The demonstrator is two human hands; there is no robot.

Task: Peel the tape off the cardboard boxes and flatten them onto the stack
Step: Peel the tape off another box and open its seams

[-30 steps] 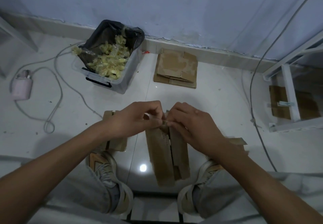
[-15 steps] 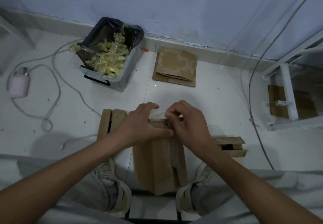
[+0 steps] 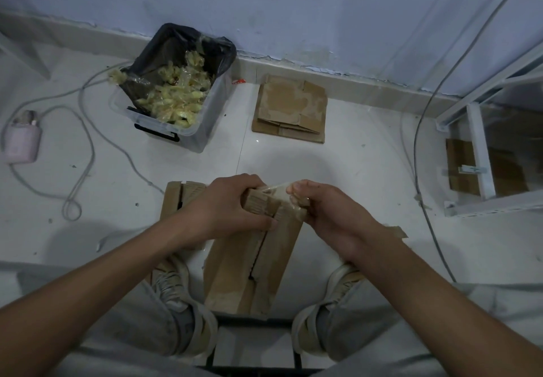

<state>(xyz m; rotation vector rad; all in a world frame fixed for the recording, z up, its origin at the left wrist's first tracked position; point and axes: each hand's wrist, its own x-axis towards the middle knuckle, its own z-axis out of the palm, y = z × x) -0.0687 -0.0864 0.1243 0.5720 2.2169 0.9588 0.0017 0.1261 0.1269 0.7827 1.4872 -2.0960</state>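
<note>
A long brown cardboard box [image 3: 252, 262] stands between my feet, its top seam facing me. My left hand [image 3: 232, 203] grips the box's far end, fingers curled over its edge. My right hand [image 3: 323, 209] pinches a strip of clear tape [image 3: 279, 193] that is lifted off that same end. The stack of flattened cardboard [image 3: 291, 109] lies on the floor against the wall. Another box [image 3: 176, 203] stands to the left behind my left wrist, and a further box [image 3: 395, 231] peeks out behind my right wrist.
A clear plastic bin [image 3: 188, 132] lined with a black bag holds crumpled tape at the back left. A pink device [image 3: 22, 144] with a looping cable [image 3: 85, 153] lies far left. A white metal frame [image 3: 482, 153] with cardboard behind it stands right, and a cable [image 3: 417, 141] runs down there.
The box has turned so its broad seamed face shows. My right hand has pulled the tape strip up and to the right off the far end, while my left hand holds the box.
</note>
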